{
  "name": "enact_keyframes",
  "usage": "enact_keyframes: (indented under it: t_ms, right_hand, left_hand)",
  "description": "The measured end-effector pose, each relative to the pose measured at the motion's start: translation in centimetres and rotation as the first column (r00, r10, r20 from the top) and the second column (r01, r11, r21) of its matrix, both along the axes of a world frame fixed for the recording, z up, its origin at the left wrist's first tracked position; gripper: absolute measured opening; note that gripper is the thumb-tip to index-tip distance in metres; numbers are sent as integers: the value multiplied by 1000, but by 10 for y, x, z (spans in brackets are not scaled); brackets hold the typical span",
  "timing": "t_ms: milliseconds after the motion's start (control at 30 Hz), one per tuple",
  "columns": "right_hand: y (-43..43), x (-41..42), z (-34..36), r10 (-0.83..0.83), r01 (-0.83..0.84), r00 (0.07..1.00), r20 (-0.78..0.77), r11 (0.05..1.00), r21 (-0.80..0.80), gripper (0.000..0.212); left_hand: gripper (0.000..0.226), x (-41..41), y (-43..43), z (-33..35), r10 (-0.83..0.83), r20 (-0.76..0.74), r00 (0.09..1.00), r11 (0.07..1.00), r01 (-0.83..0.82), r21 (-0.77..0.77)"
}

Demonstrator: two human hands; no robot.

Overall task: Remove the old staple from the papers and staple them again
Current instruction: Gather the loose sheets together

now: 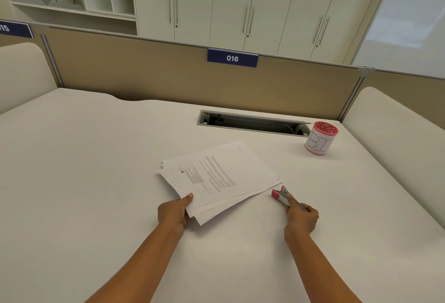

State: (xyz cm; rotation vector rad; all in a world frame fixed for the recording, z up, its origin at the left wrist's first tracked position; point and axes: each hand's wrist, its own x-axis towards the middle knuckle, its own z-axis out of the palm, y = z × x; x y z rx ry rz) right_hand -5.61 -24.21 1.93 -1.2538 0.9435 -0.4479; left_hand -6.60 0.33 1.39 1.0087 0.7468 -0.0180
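Note:
A loose stack of printed white papers (224,177) lies fanned on the white desk (96,158). My left hand (174,212) pinches the stack's near left corner, thumb on top. A small pink and silver stapler (280,195) sits just off the stack's right corner, its pink end pointing toward the papers. My right hand (301,218) grips the stapler's rear end, fingers curled round it. No staple is visible in the papers from here.
A pink cup (320,141) wrapped in a white label stands at the back right. An open cable slot (252,124) cuts into the desk behind the papers. A tan partition with a sign "016" (232,58) closes the far edge.

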Motion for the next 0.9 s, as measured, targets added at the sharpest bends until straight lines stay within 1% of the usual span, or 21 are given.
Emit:
enact_keyframes:
  t_ms: [67, 133, 233, 333, 500, 567, 600, 633, 700, 733, 767, 833, 867, 900]
  right_hand:
    - [-1, -2, -3, 61, -67, 997, -54, 989, -131, 33]
    - [-2, -3, -6, 98, -120, 991, -94, 959, -257, 29]
    - [-4, -4, -5, 126, -167, 984, -129, 911, -378, 23]
    - [-3, -4, -2, 160, -212, 976, -150, 864, -456, 18]
    - [1, -3, -7, 167, -241, 967, -191, 835, -495, 15]
    - [3, -3, -6, 167, -252, 965, -204, 809, -531, 19]
    - [5, -4, -5, 159, -255, 964, -214, 776, -576, 21]
    - [8, -5, -3, 145, -264, 962, -233, 725, -637, 23]
    - [20, -8, 1, 135, -302, 951, -277, 588, -751, 19]
    - [28, -10, 2, 157, -324, 946, -284, 530, -783, 15]
    - [37, -13, 3, 203, -340, 940, -275, 494, -800, 12]
    - [55, -18, 5, 339, -369, 913, -225, 458, -808, 9]
    - [64, -20, 7, 417, -399, 884, -212, 433, -808, 9]
    - [73, -23, 8, 492, -443, 842, -221, 398, -803, 10]
  left_hand:
    - [32, -1, -2, 1, -4, 4, 1000, 1000, 4, 3]
    - [33, -1, -4, 2, -8, 5, 1000, 1000, 8, 3]
    - [34, -1, -5, 2, -9, -1, 1000, 1000, 9, 1]
    - [33, -2, -7, 5, -14, 3, 1000, 1000, 14, -13]
    - [29, -7, -10, 8, -17, 5, 1000, 999, 17, -33]
    - [29, -8, -11, 10, -22, 11, 1000, 999, 23, -43]
    - [29, -8, -12, 10, -30, 12, 999, 999, 30, -42]
    - [28, -9, -14, 11, -39, 13, 999, 998, 40, -42]
    - [25, -10, -16, 13, -56, 14, 998, 997, 56, -44]
    - [22, -10, -17, 14, -63, 15, 998, 997, 64, -44]
    - [18, -11, -19, 15, -70, 16, 997, 997, 71, -43]
    - [10, -13, -23, 17, -80, 21, 997, 995, 81, -53]
    - [6, -14, -25, 18, -81, 23, 996, 995, 83, -63]
    - [7, -15, -27, 19, -81, 24, 996, 994, 83, -68]
